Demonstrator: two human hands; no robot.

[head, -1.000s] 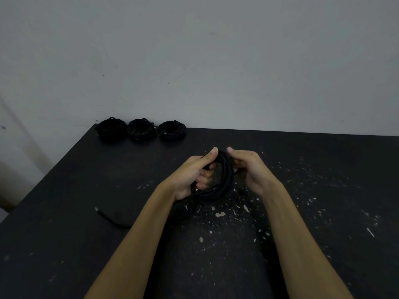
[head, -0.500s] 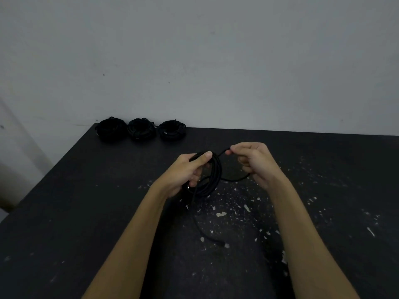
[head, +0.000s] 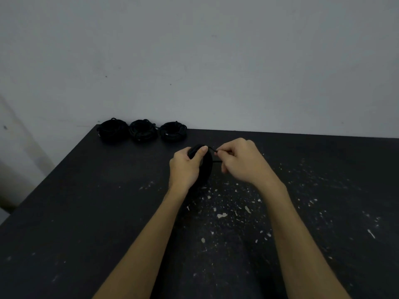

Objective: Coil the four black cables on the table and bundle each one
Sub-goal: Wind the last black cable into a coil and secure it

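A black cable coil (head: 206,167) stands upright over the middle of the black table (head: 86,212). My left hand (head: 186,167) grips the coil from the left, thumb over its top. My right hand (head: 239,162) pinches the cable's loose end (head: 213,150) just right of the coil's top, and a short strand runs from the coil toward its fingers. Three coiled black cables sit in a row at the far left edge by the wall: first bundle (head: 113,131), second bundle (head: 143,130), third bundle (head: 173,131).
A grey wall (head: 216,61) rises right behind the table. White paint flecks (head: 222,215) dot the tabletop below my hands. The table's left edge runs diagonally from the far bundles toward the near left.
The loose tail that trailed on the table has been drawn up into the coil. Both hands have moved farther from me, and my right hand now pinches the cable end at the coil's top.
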